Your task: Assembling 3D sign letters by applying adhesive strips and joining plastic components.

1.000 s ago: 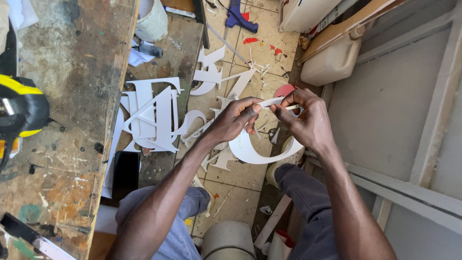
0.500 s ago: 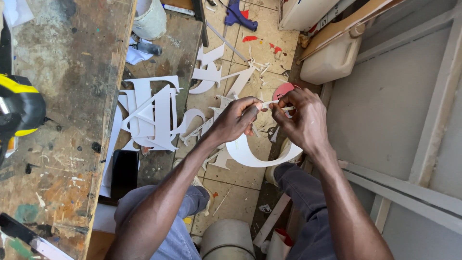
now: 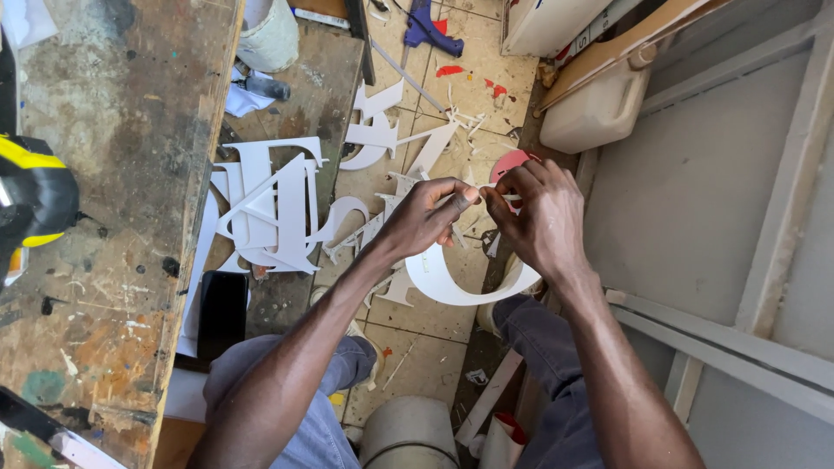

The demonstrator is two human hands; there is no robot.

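Observation:
Both my hands meet above the tiled floor, gripping one curved white cut-out letter (image 3: 452, 280) that arcs below my wrists. My left hand (image 3: 426, 215) pinches its upper end between thumb and fingers. My right hand (image 3: 536, 213) pinches the same end from the other side, fingertips almost touching the left ones. The exact spot under my fingertips is hidden. Below me, my knees in grey-blue trousers frame the view.
A worn, paint-stained wooden workbench (image 3: 113, 217) fills the left, with a yellow-black power tool (image 3: 30, 195) on it. White cut-out letters (image 3: 269, 208) pile beside it, plus a black phone (image 3: 222, 313). White scraps litter the floor. A white jerrycan (image 3: 595, 108), a grey bucket (image 3: 408, 434) and grey framed panels (image 3: 721, 217) stand near.
My hands stay pinched on the letter's end with only small finger movement. The view has shifted slightly, the letter remaining in the same place.

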